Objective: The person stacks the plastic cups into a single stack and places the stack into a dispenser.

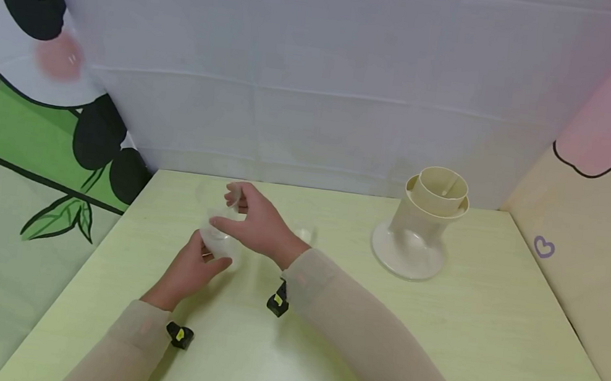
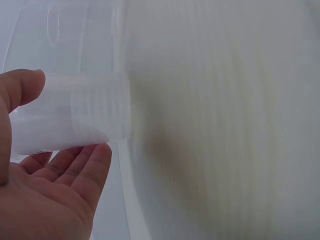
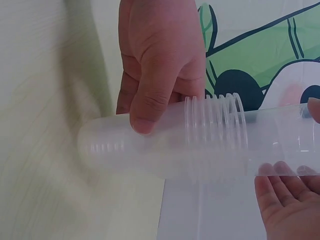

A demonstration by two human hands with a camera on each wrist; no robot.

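My left hand (image 1: 191, 268) holds a stack of translucent plastic cups (image 3: 215, 135), its thumb along the side and several rims nested close together. Above it, my right hand (image 1: 260, 223) holds a clear plastic cup (image 3: 280, 142) between thumb and fingers. In the right wrist view the end of this cup meets the stack's open rims, in line with them. The left wrist view shows the stack's narrow ridged end (image 2: 102, 107), pointing down toward the table (image 2: 210, 125). Little of the cups shows in the head view, where the hands cover them.
Right of my right wrist, a small clear plastic piece (image 1: 305, 234) stands on the table (image 1: 468, 344), partly hidden. Farther right, a cream cylinder (image 1: 420, 218) with a smaller cylinder in its top stands on a round white base (image 1: 406, 263). A white backdrop (image 1: 339, 82) borders the table's back.
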